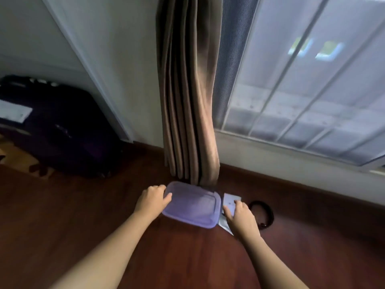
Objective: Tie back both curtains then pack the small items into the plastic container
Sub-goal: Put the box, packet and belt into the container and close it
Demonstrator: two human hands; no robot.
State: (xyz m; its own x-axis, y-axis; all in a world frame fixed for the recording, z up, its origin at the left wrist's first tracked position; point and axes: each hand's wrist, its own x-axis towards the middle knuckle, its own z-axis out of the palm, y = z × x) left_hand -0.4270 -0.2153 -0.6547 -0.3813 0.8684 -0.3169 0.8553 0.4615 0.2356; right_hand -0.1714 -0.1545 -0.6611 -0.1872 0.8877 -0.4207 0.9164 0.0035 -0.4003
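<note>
A purple-lidded plastic container (192,204) sits on the dark wooden floor at the foot of a gathered brown curtain (188,97). My left hand (153,200) grips the container's left edge, thumb over the lid. My right hand (241,215) rests on a small white packet (230,200) lying against the container's right side, fingers curled onto it. A black ring-shaped band (263,213) lies on the floor just right of that hand. The curtain's hem touches the container's far edge.
A dark suitcase (58,130) stands at the left against the wall, beside a patterned rug (18,159). A window with a mesh screen (312,80) fills the right. Bare wooden floor (93,205) lies in front.
</note>
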